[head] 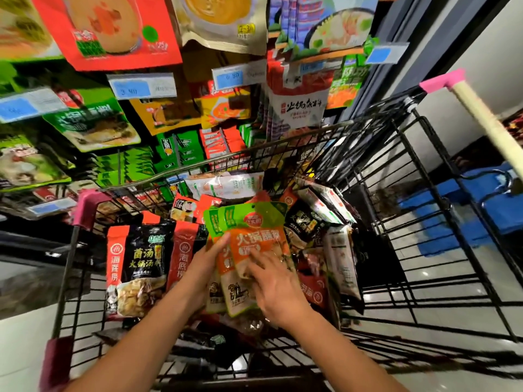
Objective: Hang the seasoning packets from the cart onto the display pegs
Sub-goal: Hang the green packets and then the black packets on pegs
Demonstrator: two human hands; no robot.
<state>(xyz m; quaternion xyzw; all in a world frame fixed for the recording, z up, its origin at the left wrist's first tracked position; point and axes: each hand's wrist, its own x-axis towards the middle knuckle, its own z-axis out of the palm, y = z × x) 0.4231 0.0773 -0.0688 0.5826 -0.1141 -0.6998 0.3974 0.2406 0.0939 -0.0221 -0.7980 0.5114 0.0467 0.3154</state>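
while left hand (204, 269) grips orange packet (256, 241) edge, right hand (278, 292) rests atop.

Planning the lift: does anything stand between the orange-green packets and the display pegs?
Yes: the cart's front wire wall rises between the orange-green packets and the display pegs, which already carry hanging packets.

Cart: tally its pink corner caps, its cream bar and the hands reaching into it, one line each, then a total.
Pink corner caps: 3
Cream bar: 1
Hands: 2
Total: 6
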